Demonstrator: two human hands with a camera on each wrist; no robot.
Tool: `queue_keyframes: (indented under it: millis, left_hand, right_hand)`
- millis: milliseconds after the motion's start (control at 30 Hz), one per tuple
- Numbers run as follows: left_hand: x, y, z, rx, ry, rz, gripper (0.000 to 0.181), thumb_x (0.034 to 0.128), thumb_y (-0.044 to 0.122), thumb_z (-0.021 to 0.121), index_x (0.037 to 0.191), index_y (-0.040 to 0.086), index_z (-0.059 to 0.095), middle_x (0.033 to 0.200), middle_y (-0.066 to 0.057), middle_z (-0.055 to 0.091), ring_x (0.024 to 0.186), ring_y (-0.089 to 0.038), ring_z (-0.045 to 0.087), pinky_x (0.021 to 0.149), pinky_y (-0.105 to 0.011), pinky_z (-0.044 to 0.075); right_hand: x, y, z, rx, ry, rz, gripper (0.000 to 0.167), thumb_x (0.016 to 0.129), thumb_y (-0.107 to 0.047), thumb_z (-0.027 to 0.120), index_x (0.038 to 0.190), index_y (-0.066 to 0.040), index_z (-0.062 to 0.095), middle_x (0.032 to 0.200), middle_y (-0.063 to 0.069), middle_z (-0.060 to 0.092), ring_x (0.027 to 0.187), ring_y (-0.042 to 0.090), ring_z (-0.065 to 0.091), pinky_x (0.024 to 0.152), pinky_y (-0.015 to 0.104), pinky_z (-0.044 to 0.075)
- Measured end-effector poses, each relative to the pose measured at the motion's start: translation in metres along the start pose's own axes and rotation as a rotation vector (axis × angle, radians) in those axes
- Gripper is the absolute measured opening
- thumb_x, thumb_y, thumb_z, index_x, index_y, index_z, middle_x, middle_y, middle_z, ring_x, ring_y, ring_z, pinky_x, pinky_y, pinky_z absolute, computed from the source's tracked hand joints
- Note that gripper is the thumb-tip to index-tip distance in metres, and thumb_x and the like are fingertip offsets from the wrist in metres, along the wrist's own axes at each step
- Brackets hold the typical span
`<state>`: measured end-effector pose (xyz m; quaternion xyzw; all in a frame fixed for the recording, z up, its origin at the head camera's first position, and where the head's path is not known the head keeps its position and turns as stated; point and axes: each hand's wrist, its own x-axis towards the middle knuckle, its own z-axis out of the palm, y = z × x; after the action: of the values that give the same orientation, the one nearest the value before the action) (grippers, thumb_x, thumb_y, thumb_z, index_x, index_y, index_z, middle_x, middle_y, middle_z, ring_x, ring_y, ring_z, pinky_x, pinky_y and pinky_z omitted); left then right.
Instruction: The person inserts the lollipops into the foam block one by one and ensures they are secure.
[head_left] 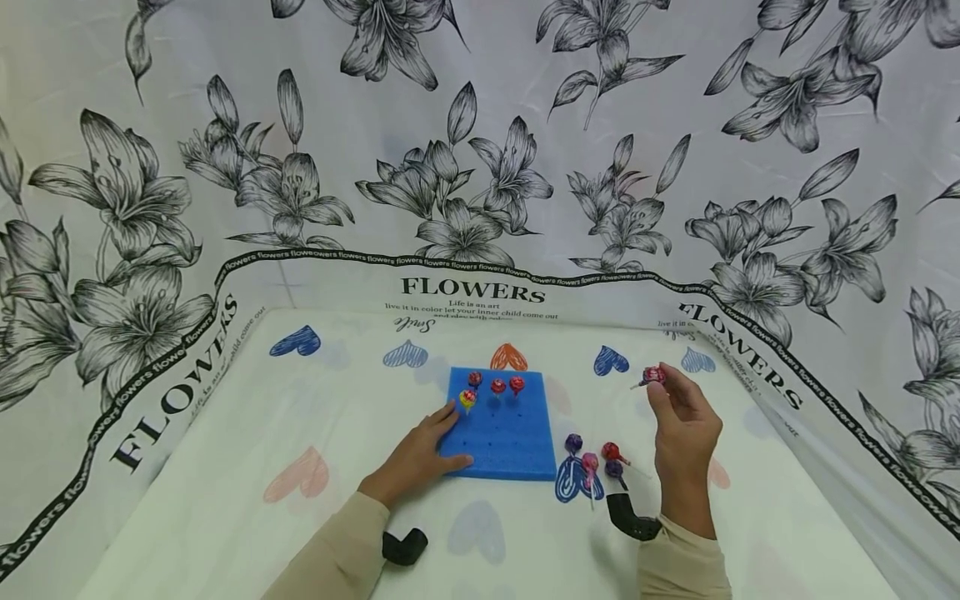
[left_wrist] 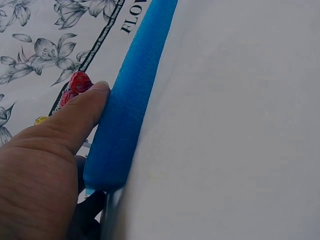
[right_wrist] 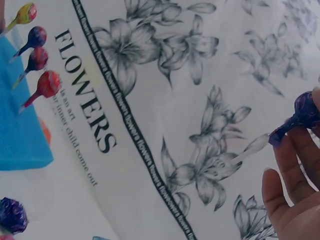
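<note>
A blue foam block (head_left: 504, 442) lies on the table, with several lollipops standing upright near its far edge. One is a yellow-and-red lollipop (head_left: 467, 399); a red lollipop (right_wrist: 49, 84) stands at the row's end. My left hand (head_left: 416, 458) rests against the block's left side, its extended thumb (left_wrist: 80, 117) touching the block. Raised to the right of the block, my right hand (head_left: 686, 425) pinches a lollipop (head_left: 653, 375) by its wrapped head. That wrapper looks purple-blue in the right wrist view, where the white stick (right_wrist: 252, 148) points away from the fingers.
Right of the block lie loose lollipops: a purple one (head_left: 573, 442), a pink one (head_left: 590, 462), a red one (head_left: 611, 451) and a dark purple one (head_left: 614, 468). The white tablecloth (head_left: 352, 417) has printed hearts. A flower-printed curtain (head_left: 480, 100) hangs behind.
</note>
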<state>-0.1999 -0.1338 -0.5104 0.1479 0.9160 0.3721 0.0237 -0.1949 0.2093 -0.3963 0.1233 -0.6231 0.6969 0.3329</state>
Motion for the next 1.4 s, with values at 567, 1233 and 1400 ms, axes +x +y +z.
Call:
queue_keyframes:
  millis: [567, 1233, 1400]
  left_hand:
    - [0.001, -0.002, -0.002, -0.019, -0.014, -0.004, 0.087, 0.0827, 0.054, 0.070, 0.148, 0.006, 0.038, 0.158, -0.003, 0.022, 0.141, -0.034, 0.022, 0.108, -0.052, 0.028]
    - [0.001, -0.004, 0.000, -0.024, -0.017, -0.007, 0.088, 0.0819, 0.056, 0.070, 0.148, 0.007, 0.038, 0.158, -0.003, 0.022, 0.141, -0.034, 0.022, 0.108, -0.052, 0.028]
    - [0.000, -0.003, 0.000, -0.020, -0.024, -0.017, 0.088, 0.0816, 0.056, 0.070, 0.149, 0.009, 0.037, 0.158, -0.002, 0.022, 0.141, -0.035, 0.021, 0.107, -0.053, 0.029]
  right_hand:
    - [0.016, -0.056, 0.055, 0.315, -0.091, -0.265, 0.028, 0.086, 0.018, 0.058, 0.114, 0.024, 0.056, 0.102, 0.022, 0.063, 0.090, 0.026, 0.064, 0.083, 0.029, 0.053]
    - [0.001, -0.048, 0.110, 0.140, -0.237, -0.233, 0.031, 0.090, 0.015, 0.057, 0.120, 0.015, 0.058, 0.106, 0.019, 0.064, 0.094, 0.023, 0.065, 0.084, 0.028, 0.052]
    - [-0.006, -0.034, 0.118, 0.047, -0.265, -0.209, 0.030, 0.092, 0.008, 0.060, 0.122, 0.010, 0.060, 0.109, 0.020, 0.064, 0.098, 0.023, 0.065, 0.086, 0.030, 0.051]
